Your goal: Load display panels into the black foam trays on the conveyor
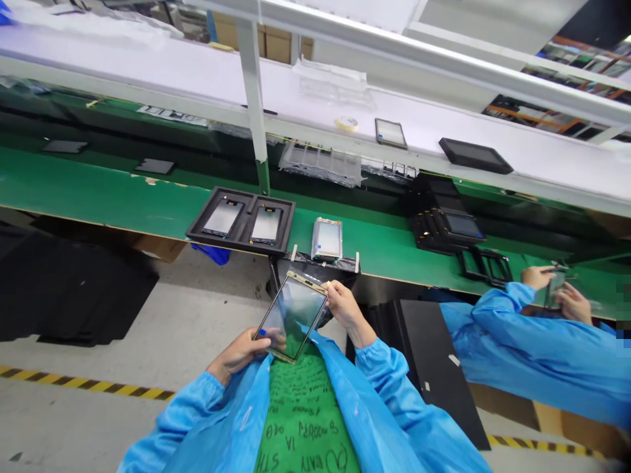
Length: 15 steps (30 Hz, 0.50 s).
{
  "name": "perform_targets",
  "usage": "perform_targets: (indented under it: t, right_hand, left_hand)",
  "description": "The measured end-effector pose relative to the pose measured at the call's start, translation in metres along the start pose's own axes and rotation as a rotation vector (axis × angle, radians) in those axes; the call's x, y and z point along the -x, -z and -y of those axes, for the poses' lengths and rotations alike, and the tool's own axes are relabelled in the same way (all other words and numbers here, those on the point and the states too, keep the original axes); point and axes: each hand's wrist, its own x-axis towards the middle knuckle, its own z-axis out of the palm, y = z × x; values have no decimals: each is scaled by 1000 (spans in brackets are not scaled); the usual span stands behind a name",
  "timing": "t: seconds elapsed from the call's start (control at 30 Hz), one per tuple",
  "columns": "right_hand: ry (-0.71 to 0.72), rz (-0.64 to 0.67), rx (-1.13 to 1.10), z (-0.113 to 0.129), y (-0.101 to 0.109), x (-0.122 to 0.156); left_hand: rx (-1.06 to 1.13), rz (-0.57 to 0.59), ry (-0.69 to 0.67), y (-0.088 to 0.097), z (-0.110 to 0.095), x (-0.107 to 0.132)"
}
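Observation:
Between my two hands a clear glass touch panel [294,314] with a thin dark border is held up at a tilt in front of my chest. My left hand [241,353] grips its lower left edge, thumb on the near face beside a small blue tab. Fingers of my right hand [345,307] pinch its upper right corner. Beyond it on the green bench stands a stack of similar panels [327,238]. Left of that stack, a black foam tray [290,226] carries two screen units [266,224], one in each compartment.
A co-worker's hands [572,302] hold a panel at the right. Stacked black trays [438,213] and black frames [486,266] lie on the green bench [379,256]. Above runs a white shelf [419,125] with a post [252,92]. Black sheets [424,341] stand beside me.

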Motion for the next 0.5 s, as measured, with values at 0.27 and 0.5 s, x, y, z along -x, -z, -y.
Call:
perform_targets:
  t: [0.27,0.5]
  right_hand:
    - [-210,152,-177,-30,-44,-25]
    - [-131,301,347,-57,-29,-32]
  left_hand:
    - [-263,-160,-123,-9,-55,-13]
    - [70,-346,-342,-16,-30,-22]
